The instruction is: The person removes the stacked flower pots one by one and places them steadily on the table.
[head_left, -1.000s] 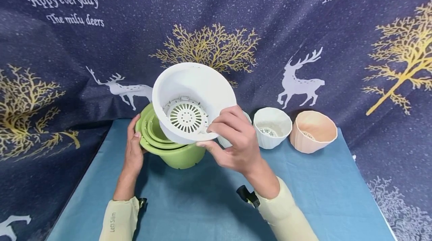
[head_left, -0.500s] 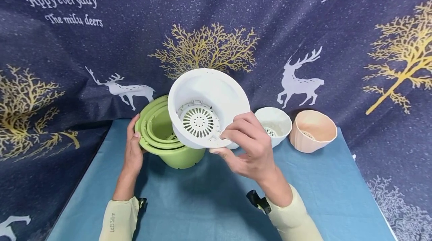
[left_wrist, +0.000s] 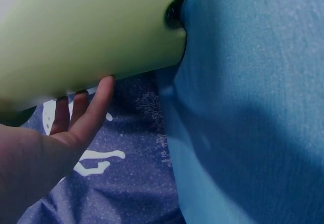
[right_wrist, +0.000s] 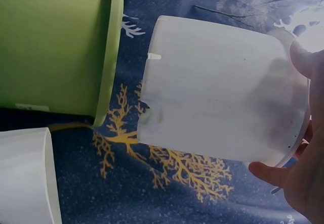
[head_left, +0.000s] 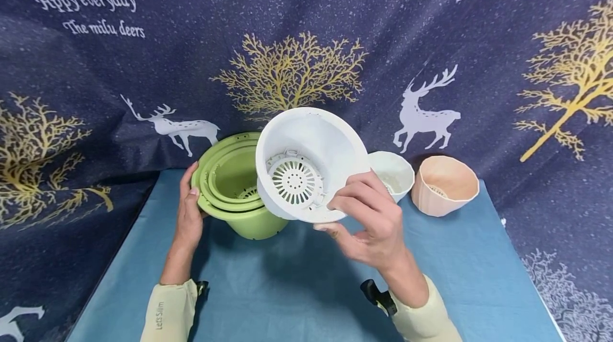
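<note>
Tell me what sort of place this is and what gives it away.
Likely a staged indoor workspace: a patterned cloth hangs behind like a backdrop, a blue-covered table stands before it, and nested green pots sit on the table.

Your right hand point(head_left: 371, 217) pinches the rim of a tilted white pot point(head_left: 313, 153), its slotted base facing you. Your left hand point(head_left: 189, 206) holds the side of nested green pots point(head_left: 258, 224) on the blue-covered table point(head_left: 292, 291). To the right, a pale pot point(head_left: 399, 176) stands beside a peach pot point(head_left: 445, 190).
</note>
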Demonstrator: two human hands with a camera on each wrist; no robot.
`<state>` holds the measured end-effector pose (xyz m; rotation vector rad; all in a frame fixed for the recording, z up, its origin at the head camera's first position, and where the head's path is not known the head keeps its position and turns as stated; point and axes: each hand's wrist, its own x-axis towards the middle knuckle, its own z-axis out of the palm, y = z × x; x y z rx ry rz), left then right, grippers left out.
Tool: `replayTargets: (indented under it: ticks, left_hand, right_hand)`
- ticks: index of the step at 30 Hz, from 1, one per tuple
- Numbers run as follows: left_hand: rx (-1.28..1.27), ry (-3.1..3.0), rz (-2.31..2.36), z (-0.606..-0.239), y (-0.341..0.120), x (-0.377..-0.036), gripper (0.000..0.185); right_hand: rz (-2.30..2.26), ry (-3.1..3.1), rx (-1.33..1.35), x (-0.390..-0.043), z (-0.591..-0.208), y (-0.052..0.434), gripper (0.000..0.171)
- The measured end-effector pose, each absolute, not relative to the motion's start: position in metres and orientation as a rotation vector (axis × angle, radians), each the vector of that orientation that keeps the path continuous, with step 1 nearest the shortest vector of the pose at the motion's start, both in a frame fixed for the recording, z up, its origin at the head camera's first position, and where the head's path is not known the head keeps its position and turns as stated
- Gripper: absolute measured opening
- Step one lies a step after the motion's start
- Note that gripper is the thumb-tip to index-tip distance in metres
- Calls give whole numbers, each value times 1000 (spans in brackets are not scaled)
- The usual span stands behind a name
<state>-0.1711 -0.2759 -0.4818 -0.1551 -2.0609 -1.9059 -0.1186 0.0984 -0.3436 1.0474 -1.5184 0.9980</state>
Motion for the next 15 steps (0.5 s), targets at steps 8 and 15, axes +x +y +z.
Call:
replayTargets:
  ticks: [8,15]
  left_hand:
    - [-149,-2055,-1900,-481,-275,-171,56]
    - [-147,-2047,-1904,-481,-276,-171,56]
  right_hand:
    - [998,-1512,1052,-111,-350,106,36]
    - [1005,-1486,1069,-106,-353,111,37]
